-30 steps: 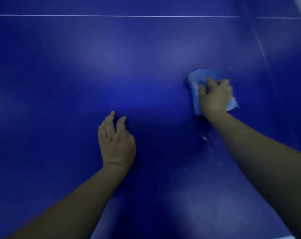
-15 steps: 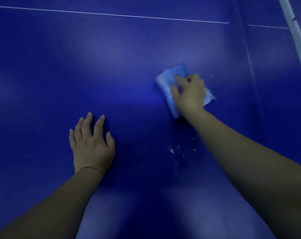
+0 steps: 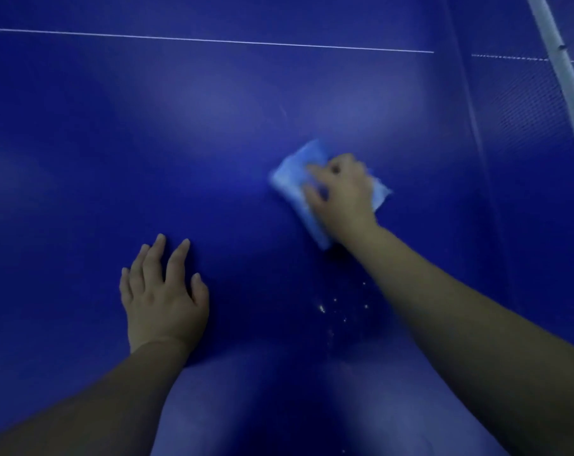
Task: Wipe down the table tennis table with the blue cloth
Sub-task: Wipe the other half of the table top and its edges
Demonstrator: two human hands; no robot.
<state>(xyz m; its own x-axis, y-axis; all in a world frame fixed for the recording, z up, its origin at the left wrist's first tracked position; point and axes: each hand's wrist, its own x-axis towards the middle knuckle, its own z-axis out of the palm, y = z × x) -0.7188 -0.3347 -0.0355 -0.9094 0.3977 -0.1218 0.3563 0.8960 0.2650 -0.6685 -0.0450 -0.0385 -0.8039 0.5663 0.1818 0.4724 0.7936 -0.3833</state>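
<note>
Moved: my right hand (image 3: 341, 195) slid the blue cloth (image 3: 295, 182) left across the table (image 3: 213, 126).
Right hand: fingers curled, gripping cloth.
Left hand (image 3: 164, 297): flat, fingers spread.

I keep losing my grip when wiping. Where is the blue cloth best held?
From above, palm flat on the middle, as the right hand does. The blue cloth lies folded flat on the table tennis table, so edges offer little; fingers spread toward its leading edge probably stop bunching.

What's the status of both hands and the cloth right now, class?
Left hand flat on table, fingers spread. Right hand pressing blue cloth to the surface. Pale specks near the right forearm. Nothing blocking.
</note>
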